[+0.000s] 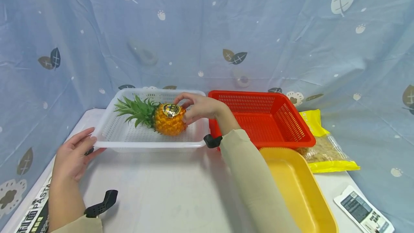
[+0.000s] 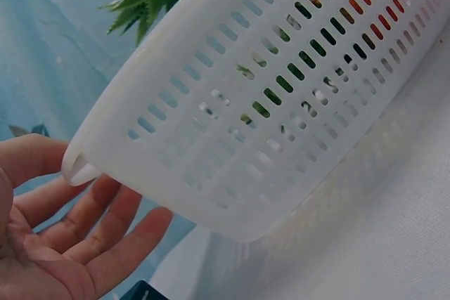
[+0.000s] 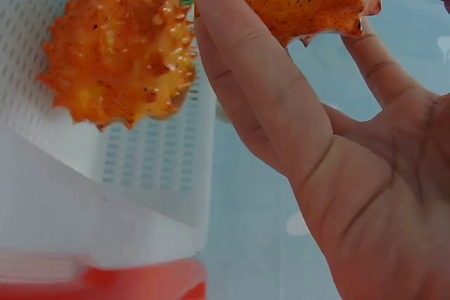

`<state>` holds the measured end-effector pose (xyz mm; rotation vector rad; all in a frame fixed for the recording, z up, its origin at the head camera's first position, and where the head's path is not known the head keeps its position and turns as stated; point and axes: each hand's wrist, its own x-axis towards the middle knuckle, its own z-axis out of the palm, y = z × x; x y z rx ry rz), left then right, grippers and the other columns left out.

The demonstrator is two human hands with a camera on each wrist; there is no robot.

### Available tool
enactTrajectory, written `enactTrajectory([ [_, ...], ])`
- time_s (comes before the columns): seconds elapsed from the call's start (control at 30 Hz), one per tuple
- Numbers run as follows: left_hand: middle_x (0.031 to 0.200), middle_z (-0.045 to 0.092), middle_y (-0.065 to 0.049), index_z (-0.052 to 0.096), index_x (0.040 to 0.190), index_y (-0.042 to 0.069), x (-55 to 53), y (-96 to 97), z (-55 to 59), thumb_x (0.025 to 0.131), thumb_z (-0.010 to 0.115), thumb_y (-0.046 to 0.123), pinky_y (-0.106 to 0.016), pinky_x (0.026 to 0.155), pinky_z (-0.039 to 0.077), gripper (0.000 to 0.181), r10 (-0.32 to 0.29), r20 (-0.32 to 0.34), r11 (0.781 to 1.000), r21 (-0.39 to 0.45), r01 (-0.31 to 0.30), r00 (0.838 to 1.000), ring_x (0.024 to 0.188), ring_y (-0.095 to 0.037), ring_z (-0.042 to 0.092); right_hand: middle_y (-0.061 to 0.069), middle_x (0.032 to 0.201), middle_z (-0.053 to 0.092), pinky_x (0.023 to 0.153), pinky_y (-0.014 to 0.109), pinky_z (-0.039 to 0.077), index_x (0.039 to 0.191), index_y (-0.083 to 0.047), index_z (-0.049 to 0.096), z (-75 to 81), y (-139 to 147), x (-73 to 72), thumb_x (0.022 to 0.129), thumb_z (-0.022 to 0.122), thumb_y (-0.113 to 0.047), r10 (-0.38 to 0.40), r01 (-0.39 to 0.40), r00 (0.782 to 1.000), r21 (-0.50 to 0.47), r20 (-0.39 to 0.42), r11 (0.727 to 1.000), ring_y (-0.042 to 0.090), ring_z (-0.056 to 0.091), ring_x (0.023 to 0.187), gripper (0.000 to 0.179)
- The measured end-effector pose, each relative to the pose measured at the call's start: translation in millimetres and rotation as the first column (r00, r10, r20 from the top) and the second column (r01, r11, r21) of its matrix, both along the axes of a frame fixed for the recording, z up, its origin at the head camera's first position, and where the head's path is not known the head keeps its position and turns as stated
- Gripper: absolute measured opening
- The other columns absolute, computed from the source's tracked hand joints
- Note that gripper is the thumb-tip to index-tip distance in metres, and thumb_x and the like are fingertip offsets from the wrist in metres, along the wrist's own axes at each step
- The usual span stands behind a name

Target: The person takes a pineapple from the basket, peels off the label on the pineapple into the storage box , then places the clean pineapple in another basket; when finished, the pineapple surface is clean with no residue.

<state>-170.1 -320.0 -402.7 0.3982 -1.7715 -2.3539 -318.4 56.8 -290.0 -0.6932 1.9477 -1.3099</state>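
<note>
An orange pineapple (image 1: 169, 123) with a green crown and a shiny sticker lies in the white basket (image 1: 152, 145), crown toward the left. My right hand (image 1: 202, 109) has its thumb and fingers round the pineapple's right end. Two spiky orange bodies show in the right wrist view: one between the fingers of the right hand (image 3: 351, 166), and a rounded fruit (image 3: 119, 54) over the basket floor. At the basket's front left corner, my left hand (image 1: 72, 152) pinches the rim (image 2: 81, 152), the other fingers lying beneath it.
A red basket (image 1: 288, 118) stands right beside the white one, with a yellow tray (image 1: 291, 186) in front. A yellow-ended bag (image 1: 326, 150) and a white packet (image 1: 363, 211) lie at the right. A pasta package (image 1: 37, 211) is at the left edge; a blue curtain (image 1: 200, 31) hangs behind.
</note>
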Motion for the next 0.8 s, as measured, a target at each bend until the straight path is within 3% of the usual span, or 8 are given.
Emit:
enactTrajectory([
  [0.23,0.113,0.066,0.015,0.050,0.153,0.015,-0.2,1.9,-1.1,0.096,0.074,0.016,-0.028,0.074,0.064,0.062,-0.001,0.025,1.000,-0.011,0.001,1.000,0.096,0.000,0.065,0.008,0.143,0.051,0.093,0.040,0.061,0.132,-0.024,0.056,12.9,10,14.8,0.081,0.068,-0.002,-0.011,0.022,0.994,0.096,-0.110,0.995,0.030,0.064,0.118,0.057],
  [0.37,0.113,0.065,0.014,0.052,0.151,0.016,-1.0,1.8,-2.0,0.095,0.075,0.016,-0.029,0.073,0.064,0.061,0.005,0.014,1.000,0.005,-0.005,1.000,0.096,0.000,0.066,0.008,0.142,0.051,0.093,0.044,0.061,0.132,-0.024,0.057,20.1,17,24.3,0.083,0.068,-0.005,0.011,0.007,0.987,0.109,-0.161,0.994,0.030,0.062,0.118,0.054],
  [0.5,0.114,0.065,0.014,0.054,0.150,0.017,-0.9,1.3,-2.3,0.095,0.076,0.016,-0.029,0.072,0.064,0.060,0.011,0.011,1.000,0.009,-0.011,1.000,0.096,0.000,0.065,0.009,0.140,0.052,0.095,0.049,0.060,0.132,-0.022,0.056,23.9,23,34.8,0.083,0.068,-0.006,0.028,-0.010,0.985,0.108,-0.170,0.994,0.034,0.061,0.118,0.053],
  [0.8,0.113,0.067,0.013,0.060,0.143,0.018,0.2,-2.5,-3.5,0.096,0.074,0.012,-0.030,0.072,0.064,0.050,-0.024,-0.027,0.999,0.041,0.025,0.999,0.094,0.001,0.069,0.010,0.133,0.056,0.088,0.043,0.063,0.131,-0.020,0.056,23.5,41,56.7,0.084,0.069,-0.004,0.046,-0.027,0.981,0.104,-0.190,0.994,0.035,0.067,0.111,0.051],
])
